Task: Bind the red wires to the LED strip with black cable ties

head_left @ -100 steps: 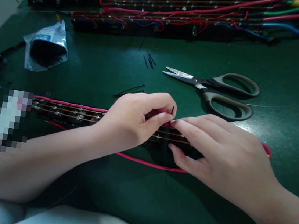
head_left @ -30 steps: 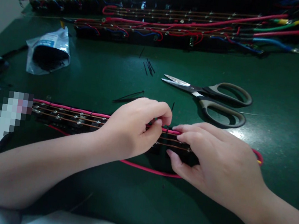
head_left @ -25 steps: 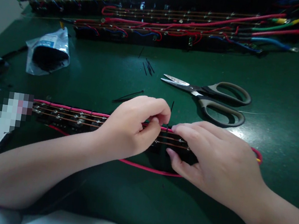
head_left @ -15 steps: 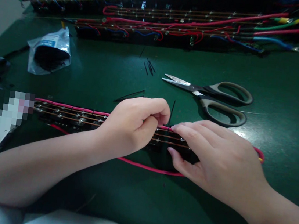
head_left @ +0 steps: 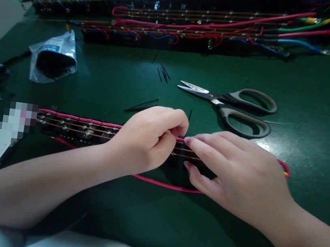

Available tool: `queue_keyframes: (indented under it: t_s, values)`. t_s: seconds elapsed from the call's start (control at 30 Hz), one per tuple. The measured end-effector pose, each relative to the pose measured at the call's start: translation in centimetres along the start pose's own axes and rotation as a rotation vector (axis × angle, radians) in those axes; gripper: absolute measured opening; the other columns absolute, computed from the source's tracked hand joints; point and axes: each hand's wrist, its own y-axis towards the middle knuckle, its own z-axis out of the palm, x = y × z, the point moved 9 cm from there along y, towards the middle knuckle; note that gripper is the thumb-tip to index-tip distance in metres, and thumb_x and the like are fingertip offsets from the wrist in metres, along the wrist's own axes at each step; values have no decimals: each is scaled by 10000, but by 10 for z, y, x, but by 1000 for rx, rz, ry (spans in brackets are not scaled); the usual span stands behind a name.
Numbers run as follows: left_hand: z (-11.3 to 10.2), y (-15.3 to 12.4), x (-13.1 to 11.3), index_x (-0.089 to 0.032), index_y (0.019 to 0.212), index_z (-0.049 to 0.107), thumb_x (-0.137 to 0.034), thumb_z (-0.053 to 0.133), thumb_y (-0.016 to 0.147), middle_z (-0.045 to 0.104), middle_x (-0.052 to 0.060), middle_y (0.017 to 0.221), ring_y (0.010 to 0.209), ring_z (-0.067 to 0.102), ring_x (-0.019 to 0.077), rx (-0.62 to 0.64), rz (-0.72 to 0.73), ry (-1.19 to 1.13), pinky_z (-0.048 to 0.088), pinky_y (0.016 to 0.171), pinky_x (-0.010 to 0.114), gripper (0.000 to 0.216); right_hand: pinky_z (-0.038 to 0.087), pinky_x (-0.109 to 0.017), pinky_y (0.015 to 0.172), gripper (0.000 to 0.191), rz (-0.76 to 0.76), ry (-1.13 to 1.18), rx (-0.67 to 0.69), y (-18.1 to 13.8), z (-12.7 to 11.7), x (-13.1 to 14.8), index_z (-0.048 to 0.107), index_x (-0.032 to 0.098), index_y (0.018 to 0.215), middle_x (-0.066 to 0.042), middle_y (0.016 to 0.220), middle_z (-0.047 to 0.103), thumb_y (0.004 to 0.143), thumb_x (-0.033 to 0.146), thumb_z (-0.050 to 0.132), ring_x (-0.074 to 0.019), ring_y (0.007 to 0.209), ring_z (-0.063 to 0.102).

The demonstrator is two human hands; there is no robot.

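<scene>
My left hand [head_left: 147,139] is closed in a pinch over a long black strip [head_left: 73,130] with copper-coloured wires and a pinkish-red cable [head_left: 70,116] along its far edge. A thin black cable tie [head_left: 190,115] stands up at the left fingertips; its lower part is hidden behind them. My right hand [head_left: 235,170] lies across the strip to the right. Its fingers are stretched out with the fingertips on the red cable, beside the tie, while the thumb is apart on the near side. A loop of red cable [head_left: 162,184] curves on the near side of the strip.
Grey-handled scissors [head_left: 217,101] lie partly open beyond my hands. Several loose cable ties [head_left: 164,73] are scattered to their left, near a clear bag [head_left: 56,47] with black contents. More wired strips [head_left: 165,31] line the green table's [head_left: 104,74] back. A blurred-out white object [head_left: 5,138] lies left.
The left fingertips have closed in on the right hand, and less of the upright cable tie shows between them. The right hand stays in place on the strip.
</scene>
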Motion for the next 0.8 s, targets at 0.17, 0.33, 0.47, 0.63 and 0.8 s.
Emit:
queue_keyframes:
  t_s: [0.17,0.33,0.47,0.63,0.8]
  values:
    - [1,0,2,-164,811,570,27,387,797,605,-10,762,713,533,115,4,-5,-11,420,644,240,264,460,-331,629,173,-22,1,6,0,0,1,687,139,1029,-91,925,755,905,200,585,-235,791,670]
    - [2,1,4,-157,812,575,44,365,778,607,-7,766,719,540,115,12,-2,-26,422,644,241,293,459,-342,627,168,-2,12,7,2,0,0,680,128,987,-91,886,742,901,216,565,-231,756,655]
    - [1,1,2,-158,801,559,39,403,787,594,-6,769,721,525,117,-10,18,-5,415,650,248,251,459,-345,627,123,41,44,12,0,2,-4,656,143,888,-92,852,729,886,236,575,-235,760,663]
    - [1,1,1,-171,721,488,32,423,769,561,5,746,712,500,126,-26,39,-7,398,638,265,218,446,-340,621,112,41,43,25,1,4,-5,636,159,851,-90,843,721,887,242,571,-232,760,661]
    - [1,1,0,-176,718,461,35,420,768,545,4,746,719,488,127,-32,54,11,390,647,269,221,442,-344,628,114,23,28,17,2,2,-3,641,155,861,-86,846,717,886,238,567,-235,764,654]
